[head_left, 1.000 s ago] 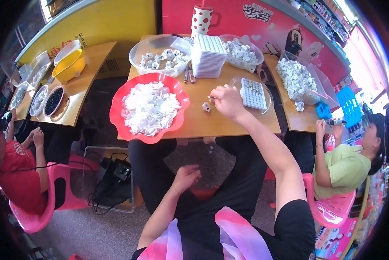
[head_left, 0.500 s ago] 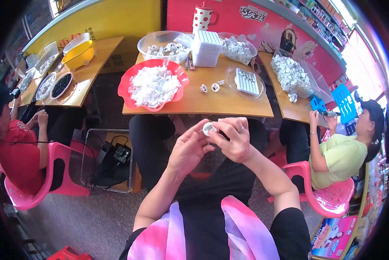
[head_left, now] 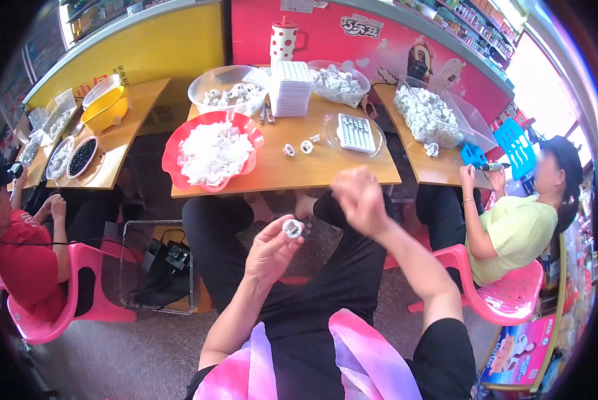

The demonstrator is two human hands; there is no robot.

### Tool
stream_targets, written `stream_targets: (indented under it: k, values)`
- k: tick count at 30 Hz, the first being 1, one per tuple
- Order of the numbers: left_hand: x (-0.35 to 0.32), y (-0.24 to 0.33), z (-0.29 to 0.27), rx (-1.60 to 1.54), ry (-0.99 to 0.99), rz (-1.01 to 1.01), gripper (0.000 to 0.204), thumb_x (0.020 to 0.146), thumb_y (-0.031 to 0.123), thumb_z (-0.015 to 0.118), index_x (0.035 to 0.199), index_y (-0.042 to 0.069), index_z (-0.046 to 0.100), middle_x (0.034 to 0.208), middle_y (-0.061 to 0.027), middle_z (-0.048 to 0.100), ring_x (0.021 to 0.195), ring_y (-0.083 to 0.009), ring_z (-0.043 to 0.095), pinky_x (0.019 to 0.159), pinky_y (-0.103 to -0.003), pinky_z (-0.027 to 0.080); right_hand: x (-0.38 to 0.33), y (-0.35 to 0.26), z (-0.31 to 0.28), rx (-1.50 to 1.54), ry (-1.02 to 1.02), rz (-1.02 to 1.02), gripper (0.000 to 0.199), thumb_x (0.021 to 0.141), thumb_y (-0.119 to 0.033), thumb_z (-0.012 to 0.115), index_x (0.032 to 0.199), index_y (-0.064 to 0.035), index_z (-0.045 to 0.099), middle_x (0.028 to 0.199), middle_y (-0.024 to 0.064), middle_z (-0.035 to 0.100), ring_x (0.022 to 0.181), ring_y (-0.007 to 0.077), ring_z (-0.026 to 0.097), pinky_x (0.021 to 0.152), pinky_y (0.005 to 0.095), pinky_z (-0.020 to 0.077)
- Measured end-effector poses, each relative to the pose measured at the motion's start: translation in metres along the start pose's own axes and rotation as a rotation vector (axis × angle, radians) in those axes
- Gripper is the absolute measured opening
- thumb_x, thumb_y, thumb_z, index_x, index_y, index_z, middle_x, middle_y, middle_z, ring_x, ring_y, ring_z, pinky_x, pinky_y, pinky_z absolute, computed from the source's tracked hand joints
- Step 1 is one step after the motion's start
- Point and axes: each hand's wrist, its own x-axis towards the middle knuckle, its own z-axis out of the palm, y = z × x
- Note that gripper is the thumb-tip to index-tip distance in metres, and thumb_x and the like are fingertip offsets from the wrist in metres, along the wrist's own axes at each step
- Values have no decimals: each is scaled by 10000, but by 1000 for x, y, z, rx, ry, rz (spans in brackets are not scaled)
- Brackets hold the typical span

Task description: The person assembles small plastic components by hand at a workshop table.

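Note:
A small round white plastic part (head_left: 292,229), with a squarish grey recess in its face, is pinched between the thumb and fingers of my left hand (head_left: 270,252) above my lap. My right hand (head_left: 361,200) is apart from it, at the table's near edge, and its fingers are smeared by motion. Beyond that hand, a white tray (head_left: 356,133) with rows of small grey pieces rests in a clear round lid (head_left: 328,138). Loose white parts (head_left: 306,147) lie left of the tray. A red scalloped basin (head_left: 170,160) heaped with white pieces stands at the table's near left.
Clear tubs (head_left: 199,85) of white parts, stacked white trays (head_left: 291,90) and a dotted cup (head_left: 283,45) stand at the back. Co-workers sit either side, one in red (head_left: 29,260), one in yellow-green (head_left: 512,233) holding a tool (head_left: 494,167). A wire-framed bin (head_left: 158,267) is on the floor.
My right hand has let go of the white part and moved away toward the table edge. My left hand keeps it, now turned face up. The view has shifted slightly.

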Motion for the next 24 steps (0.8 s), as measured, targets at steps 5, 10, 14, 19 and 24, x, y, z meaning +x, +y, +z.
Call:
stream_targets:
  k: [5,10,14,19,24]
  values:
    - [4,-7,-4,1,49,-16,379,853,22,630,1223,0,550,1158,-217,597,941,-277,639,835,-335,544,6,152,14,-278,-19,426,99,754,-100,637,832,-63,684,863,133,621,854,335,586,727,441,466]
    - [-4,-7,-9,5,77,-68,354,883,74,611,1222,-6,547,1167,-190,594,957,-286,629,791,-333,548,27,209,31,-450,-101,592,116,775,-143,629,844,-165,720,914,99,605,935,309,567,782,438,472]
    - [-9,-3,-9,-13,80,-66,349,881,52,614,1217,-18,552,1153,-179,611,969,-276,641,802,-325,551,39,206,47,-596,-209,579,108,795,-178,642,857,-172,729,958,74,608,970,284,552,795,432,467]
    - [-8,-2,-12,-21,75,-70,351,880,62,619,1215,-20,554,1149,-178,612,967,-275,640,809,-323,548,27,201,50,-560,-246,645,151,792,-169,635,896,-184,742,1059,84,590,1069,288,513,863,460,439]
    - [-8,-5,-12,-30,70,-71,355,877,74,628,1211,-25,557,1134,-184,617,963,-277,640,817,-319,543,17,188,48,-515,-207,569,122,763,-172,665,853,-189,745,1073,65,596,1052,275,517,852,443,439]
